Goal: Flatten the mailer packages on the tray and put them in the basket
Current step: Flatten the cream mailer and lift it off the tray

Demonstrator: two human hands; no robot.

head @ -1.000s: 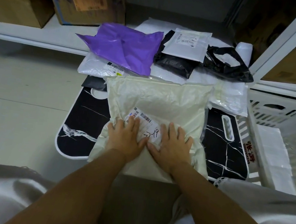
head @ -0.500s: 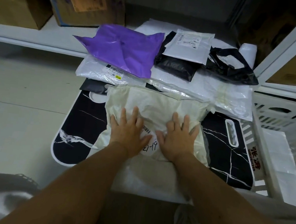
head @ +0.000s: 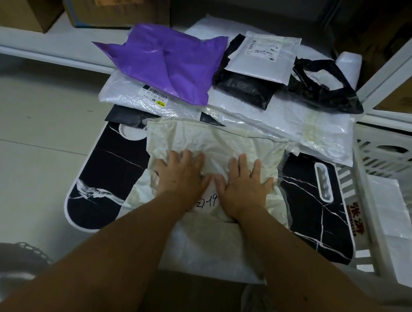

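Fingers (head: 194, 158) of left hand (head: 184, 176) and right hand (head: 244, 184): released, laid straight and flat, pressing the crumpled cream plastic mailer (head: 216, 146) on the black marble-patterned tray (head: 323, 210). Step judged: flattening; next, grip its edges and lift rightward. White slatted plastic basket (head: 379, 184), right of fingers, holds a flat white mailer (head: 388, 219); purple mailer (head: 169, 67) and others lie beyond.

1. Only one view is given, taken from the person's head.
2. It is pointed forward and down, over both arms.
3. The tray (head: 109, 169) is seen from close up, in the middle.
4. The shelf (head: 43, 48) is seen at the top and the basket (head: 393, 154) at the right edge.
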